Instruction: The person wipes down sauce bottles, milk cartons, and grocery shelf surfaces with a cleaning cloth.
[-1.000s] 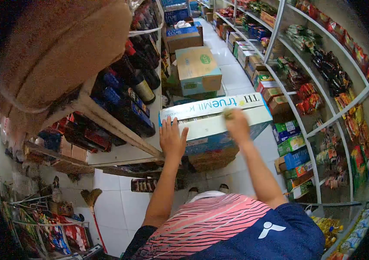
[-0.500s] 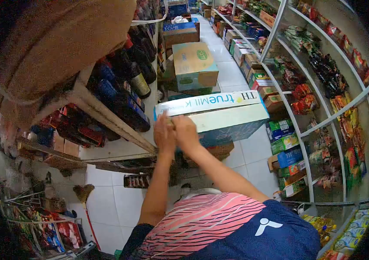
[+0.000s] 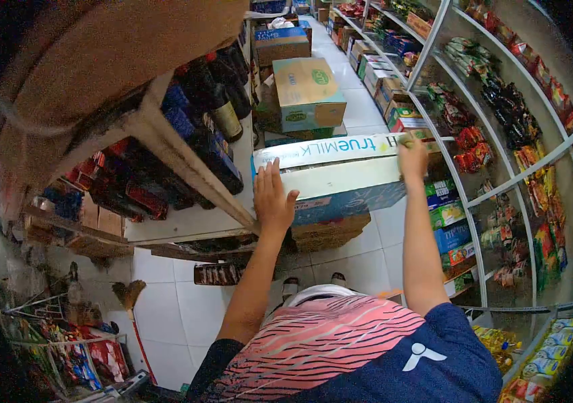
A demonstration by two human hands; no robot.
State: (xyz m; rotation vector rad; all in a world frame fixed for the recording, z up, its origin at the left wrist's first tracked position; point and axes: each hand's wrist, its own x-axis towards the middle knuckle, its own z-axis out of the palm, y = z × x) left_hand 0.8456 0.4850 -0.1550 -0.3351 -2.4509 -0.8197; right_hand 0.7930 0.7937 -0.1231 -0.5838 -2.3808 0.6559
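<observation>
We are looking down at a milk box (image 3: 333,185) that sits straight in front of the person, crossways in the aisle, with a brown cardboard box (image 3: 332,235) showing below it. Its top is white, and along the far strip we can read "true MILK" in blue letters, upside down to us; a seam runs lengthwise between that strip and the plain white flap (image 3: 340,176) on the near side. The box's near side is blue. The left hand (image 3: 274,201) lies open on the left end of the top, fingers stretched away from the body and thumb held out to the side, pressing on the box without gripping anything. The right hand (image 3: 414,160) is at the right end of the top, by the corner, with its fingers curled in; something greenish shows at the fingertips, but we cannot tell what it is or how firmly the hand has hold of it. Beyond the milk box we see a tan and green carton (image 3: 310,91) standing in the aisle. To our left, dark bottles (image 3: 226,117) stand on a white shelf (image 3: 195,218), and lower down a broom (image 3: 130,299) leans near the pale tiled floor (image 3: 162,285). To our right, a tall rack (image 3: 484,198) carries many bright packets (image 3: 471,151).
</observation>
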